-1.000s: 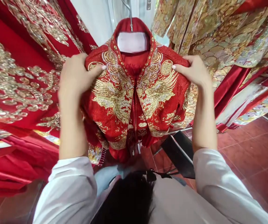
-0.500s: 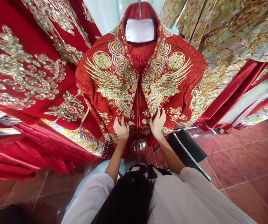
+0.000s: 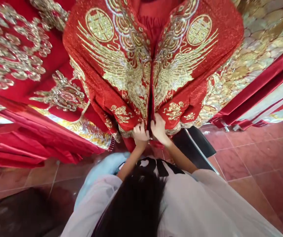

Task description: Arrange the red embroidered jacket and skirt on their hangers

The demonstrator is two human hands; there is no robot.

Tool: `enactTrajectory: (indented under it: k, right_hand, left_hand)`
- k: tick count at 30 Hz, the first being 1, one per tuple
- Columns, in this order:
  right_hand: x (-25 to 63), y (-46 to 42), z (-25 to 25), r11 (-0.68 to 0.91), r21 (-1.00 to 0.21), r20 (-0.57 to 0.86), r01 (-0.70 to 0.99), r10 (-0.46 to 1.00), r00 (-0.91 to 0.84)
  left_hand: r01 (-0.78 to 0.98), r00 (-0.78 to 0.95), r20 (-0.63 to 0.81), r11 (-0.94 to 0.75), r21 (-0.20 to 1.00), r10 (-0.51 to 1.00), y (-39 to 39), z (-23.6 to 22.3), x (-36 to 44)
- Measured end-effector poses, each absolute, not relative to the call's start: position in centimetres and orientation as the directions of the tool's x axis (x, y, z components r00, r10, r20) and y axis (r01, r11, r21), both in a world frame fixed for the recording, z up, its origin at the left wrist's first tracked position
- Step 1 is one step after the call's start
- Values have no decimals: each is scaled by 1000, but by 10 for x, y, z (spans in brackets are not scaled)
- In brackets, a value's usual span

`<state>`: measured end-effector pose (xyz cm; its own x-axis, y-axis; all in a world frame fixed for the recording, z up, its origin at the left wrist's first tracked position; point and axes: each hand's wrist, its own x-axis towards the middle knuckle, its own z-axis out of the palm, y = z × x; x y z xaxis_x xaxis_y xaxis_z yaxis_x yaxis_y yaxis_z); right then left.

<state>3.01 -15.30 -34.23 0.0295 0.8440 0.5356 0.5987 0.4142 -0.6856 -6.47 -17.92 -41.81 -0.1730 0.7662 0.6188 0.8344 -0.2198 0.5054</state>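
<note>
A red jacket (image 3: 121, 65) with heavy gold embroidery hangs in front of me, its two front panels meeting at a centre seam. My left hand (image 3: 140, 134) pinches the lower edge of the left panel beside the seam. Close against it, my right hand (image 3: 159, 129) grips the lower edge of the right panel. Both hands sit together at the jacket's hem, fingers curled into the fabric. My white sleeves and dark hair fill the bottom of the view.
More red and gold embroidered garments (image 3: 20, 65) hang at the left, and gold-scaled ones (image 3: 262, 36) at the right. A black stand base (image 3: 195, 148) lies on the red tiled floor (image 3: 254, 158) just right of my hands.
My hands left the jacket's shoulders, slid down the front panels, and came together at the centre hem. The view moved closer and lower, so the hanger is out of view.
</note>
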Motion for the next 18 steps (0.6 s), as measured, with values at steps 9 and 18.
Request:
enactTrajectory:
  k: [9,18]
  right_hand:
    - [66,-136,-410,9,-981,33,193,992,122]
    - [138,-170,-457,-263,-924,-312,-278,938,148]
  left_hand:
    - [380,-374,232,-80,921,898,-157,-458,-108]
    - [-218,-315,-261,198,956,913,-190,-492,-141]
